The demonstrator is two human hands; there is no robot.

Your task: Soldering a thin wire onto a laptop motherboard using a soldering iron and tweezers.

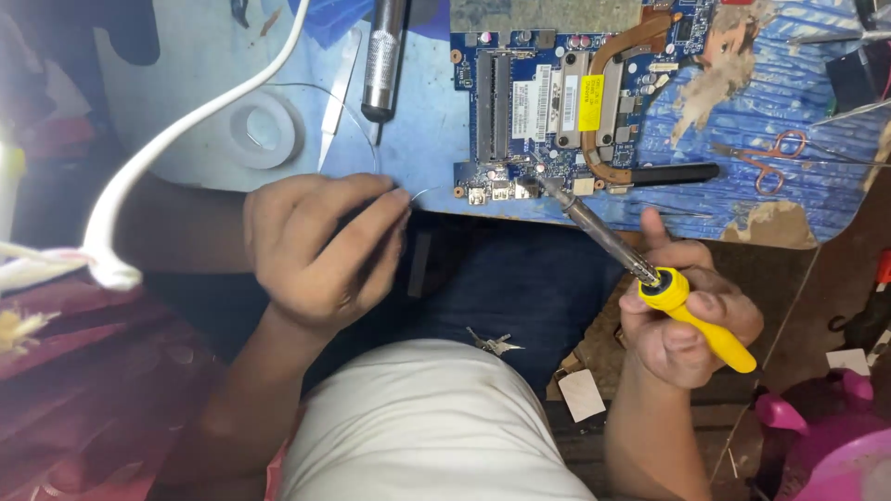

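Note:
My right hand (689, 320) grips the yellow handle of a soldering iron (650, 278). Its metal tip rests on the near edge of a blue laptop circuit board (566, 102), beside the small ports. My left hand (320, 246) pinches a thin solder wire (422, 192) at the edge of the blue work mat (418, 139). The wire curves up in a loop over the mat. The board has a copper heat pipe and a yellow sticker.
On the mat lie a roll of clear tape (263, 130), metal tweezers (336, 102), a dark metal tool (382, 60) and red-handled scissors (775, 158). A white cable (176, 139) crosses at left. A pink container (826, 445) sits at lower right.

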